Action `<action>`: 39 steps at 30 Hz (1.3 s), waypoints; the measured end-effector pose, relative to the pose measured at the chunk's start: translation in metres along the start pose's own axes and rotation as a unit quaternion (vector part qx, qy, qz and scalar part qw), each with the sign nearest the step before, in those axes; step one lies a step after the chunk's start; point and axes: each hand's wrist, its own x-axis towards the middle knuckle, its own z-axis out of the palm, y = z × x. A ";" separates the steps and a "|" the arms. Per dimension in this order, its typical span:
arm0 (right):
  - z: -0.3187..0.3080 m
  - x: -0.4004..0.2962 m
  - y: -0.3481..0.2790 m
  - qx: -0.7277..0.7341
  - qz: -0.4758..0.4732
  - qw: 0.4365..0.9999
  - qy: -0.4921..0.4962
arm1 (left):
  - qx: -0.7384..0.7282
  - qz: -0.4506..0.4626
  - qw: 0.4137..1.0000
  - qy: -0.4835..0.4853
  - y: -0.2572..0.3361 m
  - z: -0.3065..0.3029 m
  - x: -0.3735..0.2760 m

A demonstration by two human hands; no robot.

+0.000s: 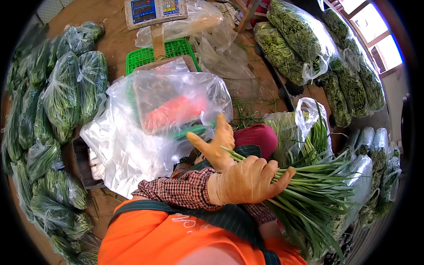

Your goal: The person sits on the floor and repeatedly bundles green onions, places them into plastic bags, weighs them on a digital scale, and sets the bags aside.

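Note:
A loose bunch of long green chives [311,185] lies across the right of my lap, leaf tips pointing right. My left hand [248,180], in a tan rubber glove, crosses over from the left and is shut on the bunch. Partly behind it, my gloved right hand [217,145] reaches forward, thumb and finger spread, holding nothing that I can see. The stem ends show close beside it. Just ahead of its fingers, a clear plastic sheet or bag [139,159] drapes over the platform of a scale [155,13]. A blurred red thing [175,111] shows there.
Bagged green vegetables [63,92] are heaped along the left. More bagged greens [294,43] lie at the back right. An upright plastic bag [311,132] with greens stands by my right knee. A green plastic basket [179,48] and a black crate [82,162] flank the sheet.

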 end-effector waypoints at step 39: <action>-0.084 0.151 0.066 0.395 -0.033 0.903 0.168 | 0.297 -0.371 0.787 -0.393 -0.262 -0.067 -0.056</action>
